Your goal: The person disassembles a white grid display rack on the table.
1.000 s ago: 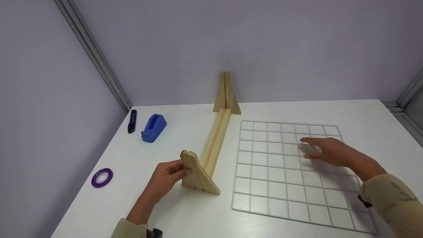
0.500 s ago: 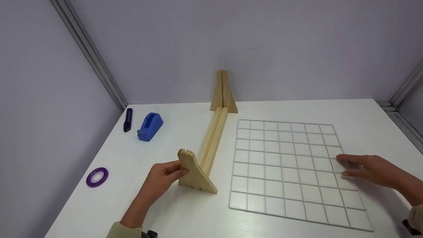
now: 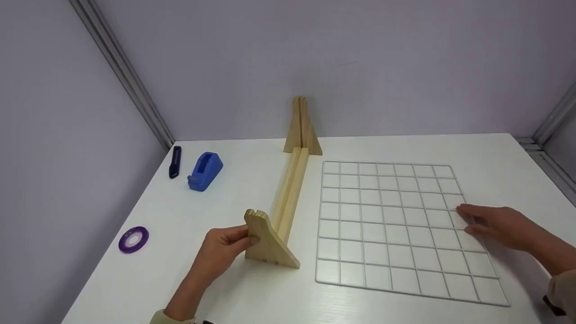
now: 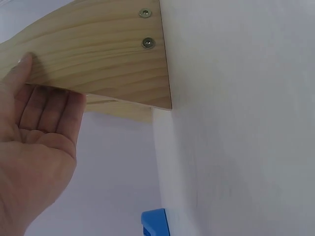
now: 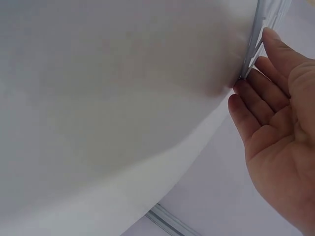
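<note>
A light wooden stand, with two upright end pieces joined by a long rail, stands on the table. My left hand pinches its near end piece; in the left wrist view the thumb lies on the face with two bolts, and the fingers are behind it. A white wire grid panel lies to the right of the stand. On its right edge, my right hand grips the wire, thumb above and fingers beneath. That side looks slightly raised off the table.
On the left of the white table lie a purple tape roll, a blue tape dispenser and a dark utility knife. A pale wall rises behind the far end piece.
My right hand has moved right from above the grid panel to its right edge and taken hold. The panel's right side has risen slightly. My left hand keeps holding the stand.
</note>
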The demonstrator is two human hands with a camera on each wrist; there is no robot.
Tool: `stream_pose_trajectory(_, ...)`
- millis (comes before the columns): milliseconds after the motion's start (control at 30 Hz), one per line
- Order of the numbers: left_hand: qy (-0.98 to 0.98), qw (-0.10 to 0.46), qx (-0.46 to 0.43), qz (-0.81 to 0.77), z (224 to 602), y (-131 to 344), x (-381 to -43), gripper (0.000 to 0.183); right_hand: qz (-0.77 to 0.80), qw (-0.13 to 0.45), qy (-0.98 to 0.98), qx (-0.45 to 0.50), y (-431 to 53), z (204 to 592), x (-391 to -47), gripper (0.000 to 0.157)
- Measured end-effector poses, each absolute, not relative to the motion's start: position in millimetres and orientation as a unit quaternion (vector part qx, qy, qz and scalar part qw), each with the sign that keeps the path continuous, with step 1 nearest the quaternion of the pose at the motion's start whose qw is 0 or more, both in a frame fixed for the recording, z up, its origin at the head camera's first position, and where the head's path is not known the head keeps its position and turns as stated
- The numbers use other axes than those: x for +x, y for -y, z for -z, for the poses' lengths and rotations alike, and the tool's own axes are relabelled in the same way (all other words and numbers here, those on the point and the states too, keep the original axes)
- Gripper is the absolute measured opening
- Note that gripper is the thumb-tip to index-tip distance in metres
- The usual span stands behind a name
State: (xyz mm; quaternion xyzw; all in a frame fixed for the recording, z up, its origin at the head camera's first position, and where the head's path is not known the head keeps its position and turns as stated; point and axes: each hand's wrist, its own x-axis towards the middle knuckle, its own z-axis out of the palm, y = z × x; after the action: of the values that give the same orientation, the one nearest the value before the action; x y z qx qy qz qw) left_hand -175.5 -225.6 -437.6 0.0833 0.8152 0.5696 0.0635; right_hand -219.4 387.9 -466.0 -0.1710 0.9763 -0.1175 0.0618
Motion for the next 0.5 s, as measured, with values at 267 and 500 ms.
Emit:
stream_pose_trajectory(267, -0.826, 0.046, 0.075, -0.558, 435.9, 217.5, -163.6, 0.032, 0.101, 0.052, -0.977, -0.183, -388.2, 464.3, -224.4, 0.057)
stream_pose_trajectory(500, -0.827, 0.045, 0.066, -0.557, 437.0, 215.9, -158.6, 0.033, 0.105, 0.061, -0.975, -0.186, -389.1, 463.3, -228.4, 0.059)
